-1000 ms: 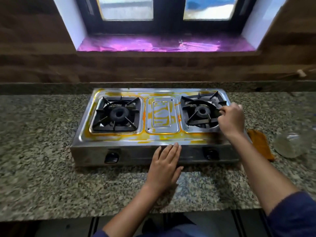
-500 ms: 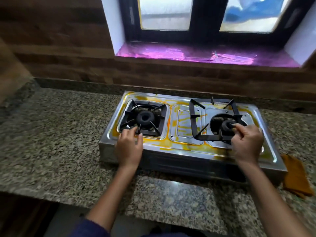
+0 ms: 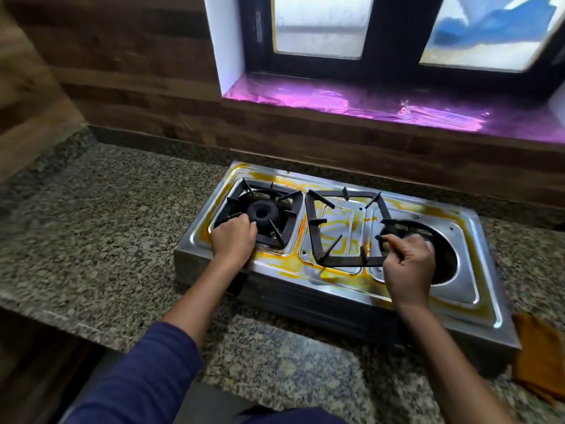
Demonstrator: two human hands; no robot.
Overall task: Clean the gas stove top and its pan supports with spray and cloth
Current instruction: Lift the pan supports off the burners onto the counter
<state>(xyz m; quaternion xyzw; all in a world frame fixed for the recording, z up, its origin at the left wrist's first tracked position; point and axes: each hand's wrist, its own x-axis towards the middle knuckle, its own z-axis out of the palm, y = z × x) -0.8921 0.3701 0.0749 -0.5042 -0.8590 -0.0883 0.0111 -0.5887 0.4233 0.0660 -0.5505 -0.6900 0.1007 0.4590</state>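
early days: right hand [image 3: 408, 267] gripped the right pan support [image 3: 312, 237], held off its burner, left of the fist. left hand [image 3: 234, 240] looked curled on the left pan support [image 3: 289, 195], hard to say. stove top [image 3: 464, 261] was yellow-stained, nothing wiped. orange cloth [image 3: 535, 353] lay right of that fist on the granite counter [image 3: 107, 228], by a window.

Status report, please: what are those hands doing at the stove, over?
Left hand grips left pan support, seated. Right hand holds right pan support over middle of stove top. Yellow stains. Nothing blocking.
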